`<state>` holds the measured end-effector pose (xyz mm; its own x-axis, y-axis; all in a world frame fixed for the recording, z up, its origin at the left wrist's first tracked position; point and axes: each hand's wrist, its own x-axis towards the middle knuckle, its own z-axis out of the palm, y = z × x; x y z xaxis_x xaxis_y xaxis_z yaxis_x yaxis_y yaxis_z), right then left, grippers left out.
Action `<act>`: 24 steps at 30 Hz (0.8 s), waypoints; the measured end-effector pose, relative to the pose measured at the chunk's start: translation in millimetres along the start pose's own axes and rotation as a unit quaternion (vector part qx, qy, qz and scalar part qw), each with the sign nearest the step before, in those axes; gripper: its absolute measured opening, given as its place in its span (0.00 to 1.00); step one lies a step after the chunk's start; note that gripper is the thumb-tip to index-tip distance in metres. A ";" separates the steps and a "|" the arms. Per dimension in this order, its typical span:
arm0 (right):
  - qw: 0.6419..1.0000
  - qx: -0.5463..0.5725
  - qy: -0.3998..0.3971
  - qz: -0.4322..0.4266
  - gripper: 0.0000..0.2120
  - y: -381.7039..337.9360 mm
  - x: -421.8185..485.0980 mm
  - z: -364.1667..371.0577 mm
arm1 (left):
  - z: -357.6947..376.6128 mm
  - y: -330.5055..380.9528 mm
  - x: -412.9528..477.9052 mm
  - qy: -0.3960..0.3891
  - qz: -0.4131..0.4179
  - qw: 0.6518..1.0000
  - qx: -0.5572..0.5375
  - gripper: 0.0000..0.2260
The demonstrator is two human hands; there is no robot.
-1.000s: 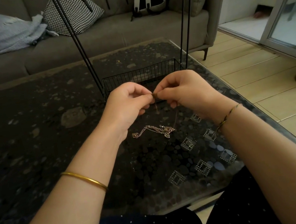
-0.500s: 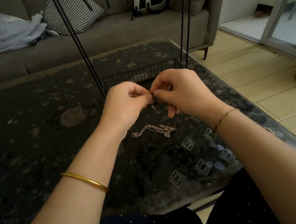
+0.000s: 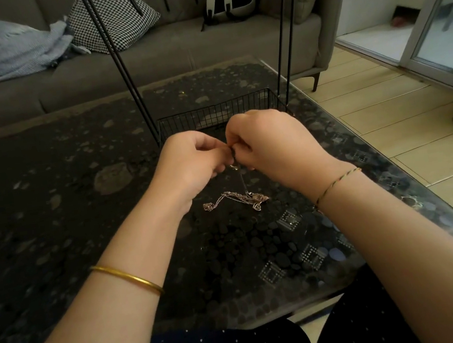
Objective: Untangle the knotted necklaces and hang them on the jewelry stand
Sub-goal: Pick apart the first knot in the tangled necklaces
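On the left forearm, a gold bangle [image 3: 126, 278]. Further in, left hand [image 3: 191, 162] raised above the dark bench [image 3: 47, 198], fingers [image 3: 215, 146] curled and pressed together, pinching the top of a thin chain [image 3: 243, 182]. Right against it, right hand [image 3: 277, 143], fingers [image 3: 240, 143] likewise curled in a pinch on the same chain; whatever sits between the fingertips too small to tell, perhaps a clasp or a knot. Below the pinch, the chain dropping straight to a tangle of necklaces [image 3: 235, 199] on the bench, between the two wrists. Just behind the hands, the jewelry stand [image 3: 210, 113]: black wire basket, thin rods rising out of view, nothing seen hanging. On the right wrist, a thread bracelet [image 3: 336, 184].

Likely step: working one strand free of the tangle. Risks from here: pulling up too hard and cinching the knot tighter or snapping the fine chain; lifting the whole tangle and dragging it across the bench; losing the pinch and dropping the freed end back into the pile.
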<state>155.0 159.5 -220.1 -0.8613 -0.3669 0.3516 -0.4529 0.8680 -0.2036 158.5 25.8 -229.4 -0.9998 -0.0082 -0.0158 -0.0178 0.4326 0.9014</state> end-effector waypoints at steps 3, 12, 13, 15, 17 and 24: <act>1.000 -0.008 0.001 0.003 0.09 -0.5 -0.5 -0.5 | -0.4 -0.1 0.7 0.004 0.010 1.000 0.010 0.05; 0.958 0.273 0.050 0.074 0.03 12.0 -6.8 6.8 | 2.8 4.1 2.8 -0.035 -0.084 0.981 -0.171 0.07; 0.945 0.308 0.048 0.094 0.05 13.5 -6.8 6.7 | 2.8 5.3 2.5 -0.046 -0.092 0.975 -0.197 0.07; 0.906 0.396 0.040 0.145 0.07 15.9 -6.3 7.9 | 3.3 6.5 2.5 -0.062 -0.083 0.974 -0.201 0.08; 0.850 0.491 0.027 0.191 0.08 17.1 -5.5 9.4 | 5.5 6.1 2.7 -0.056 -0.058 0.984 -0.159 0.07; 0.818 0.537 -0.019 0.205 0.08 14.4 -5.2 9.7 | 7.4 6.5 2.6 -0.050 -0.072 0.981 -0.173 0.07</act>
<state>150.7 170.6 -233.7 -0.9889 -0.1456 0.0282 -0.0478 0.1329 -0.9900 155.8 35.3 -226.7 -0.9822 0.0500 -0.1812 -0.1755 0.1019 0.9792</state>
